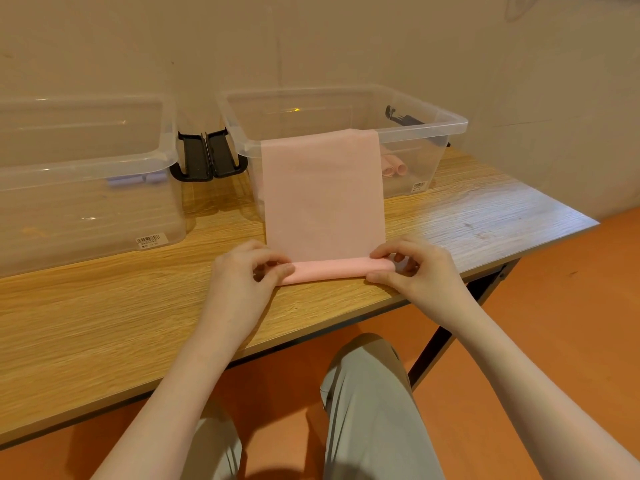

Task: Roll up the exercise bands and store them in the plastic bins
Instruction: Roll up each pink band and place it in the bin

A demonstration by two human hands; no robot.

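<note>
A pink band (323, 195) is draped from the near rim of the right bin (415, 133) down onto the worktop (104, 306), its rolled end pinched by the curled fingers of the left hand (242, 271) and right hand (415, 268) (close to the worktop's near edge). The left bin (86, 161) is set well apart.

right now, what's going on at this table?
A person is rolling up a pink exercise band on the wooden table. The left hand and right hand each pinch one end of the started roll near the table's front edge. The unrolled part runs away from them and drapes over the rim of the right clear bin, which already holds pink rolls. The left clear bin holds lavender rolls.
</note>
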